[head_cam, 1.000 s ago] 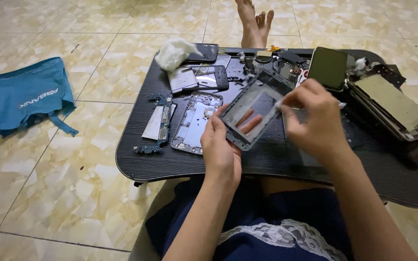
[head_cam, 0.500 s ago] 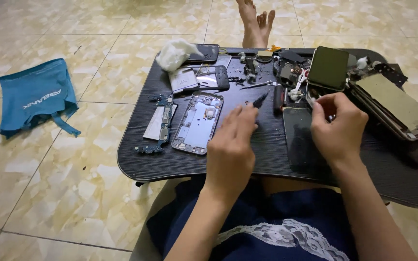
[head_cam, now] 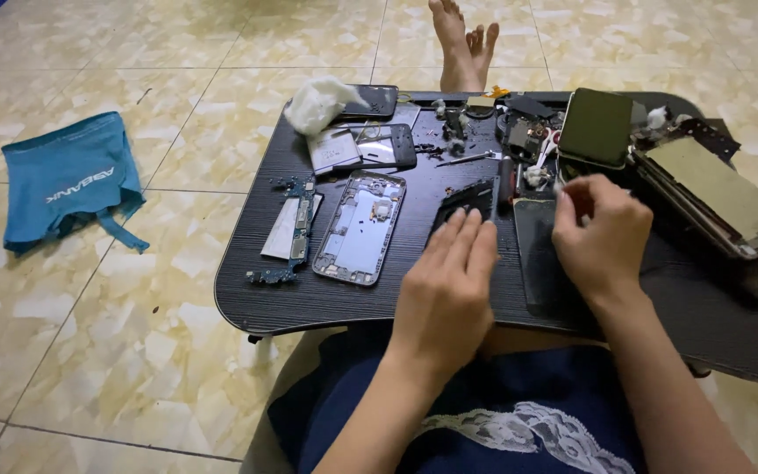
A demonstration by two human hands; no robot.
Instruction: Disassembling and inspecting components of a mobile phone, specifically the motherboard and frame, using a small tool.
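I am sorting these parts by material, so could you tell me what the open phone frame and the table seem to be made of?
Phone frame: probably metal, with a pale silvery, dully reflective inner plate. Table: likely wood-look laminate, matte black with fine parallel grain lines.

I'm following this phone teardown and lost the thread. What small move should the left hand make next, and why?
Probably close the left hand on the black frame piece and lift it a little. Its fingers lie flat on that piece on the black table, not gripping, while the right hand is curled beside the dark screen panel; what it pinches, if anything, is hidden.
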